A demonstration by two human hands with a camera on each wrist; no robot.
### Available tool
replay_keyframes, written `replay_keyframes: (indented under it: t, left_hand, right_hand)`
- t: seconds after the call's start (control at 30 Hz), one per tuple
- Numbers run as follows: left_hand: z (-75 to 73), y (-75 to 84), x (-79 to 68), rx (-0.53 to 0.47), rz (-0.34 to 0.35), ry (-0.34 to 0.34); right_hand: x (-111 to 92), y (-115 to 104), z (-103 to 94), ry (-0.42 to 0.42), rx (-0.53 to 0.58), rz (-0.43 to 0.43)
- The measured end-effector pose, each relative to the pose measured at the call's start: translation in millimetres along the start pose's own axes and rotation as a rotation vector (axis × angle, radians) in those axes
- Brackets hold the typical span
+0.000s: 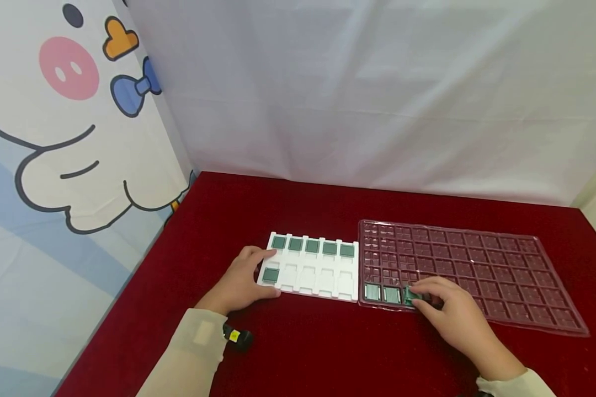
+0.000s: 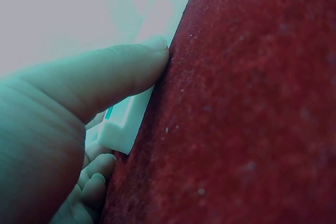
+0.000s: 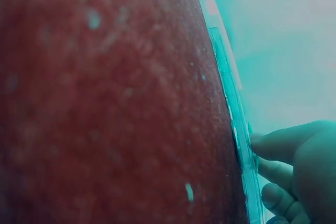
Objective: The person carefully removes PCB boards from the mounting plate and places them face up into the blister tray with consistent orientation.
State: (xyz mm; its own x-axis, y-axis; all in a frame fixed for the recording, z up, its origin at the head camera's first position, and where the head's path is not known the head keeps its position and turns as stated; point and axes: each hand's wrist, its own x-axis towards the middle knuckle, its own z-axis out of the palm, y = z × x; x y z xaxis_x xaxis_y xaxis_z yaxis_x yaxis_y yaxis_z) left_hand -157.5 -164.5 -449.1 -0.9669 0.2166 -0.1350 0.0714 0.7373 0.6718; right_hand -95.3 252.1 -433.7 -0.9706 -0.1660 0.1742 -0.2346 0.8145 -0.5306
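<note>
A white tray [image 1: 308,275] with shallow pockets lies on the red cloth. Several square green chips [image 1: 312,246] fill its far row, and one chip [image 1: 270,275] sits at the left of its near row. My left hand [image 1: 240,281] holds the tray's left end, thumb at the near edge. To the right is a clear plastic tray [image 1: 469,270] with many pockets. In its near row lie two striped green chips [image 1: 372,291]. Beside them, my right hand [image 1: 449,309] pinches a tilted green chip [image 1: 410,296] between thumb and fingers. In the right wrist view, the fingers [image 3: 278,145] mostly hide that chip.
Both trays lie side by side, their edges almost meeting, on a table covered with red cloth [image 1: 308,353]. A white curtain [image 1: 377,110] hangs behind the table. At the left stands a printed cartoon cloth [image 1: 79,165]. A dark strap device [image 1: 237,336] is at the left wrist.
</note>
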Motion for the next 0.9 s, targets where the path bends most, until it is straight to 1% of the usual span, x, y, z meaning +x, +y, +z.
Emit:
replay_keyframes:
  t: [0.2, 0.6, 0.9]
  left_hand:
    - [-0.4, 0.3, -0.5, -0.001, 0.002, -0.001]
    - [0.5, 0.2, -0.3, -0.009, 0.004, 0.001]
    - [0.2, -0.6, -0.5, -0.001, 0.014, 0.007]
  right_hand:
    - [-2.7, 1.3, -1.3, 0.014, 0.003, -0.012]
    - [-5.2, 3.4, -3.3, -0.012, 0.013, -0.008]
    - [-5.0, 3.7, -2.8, -0.009, 0.016, -0.017]
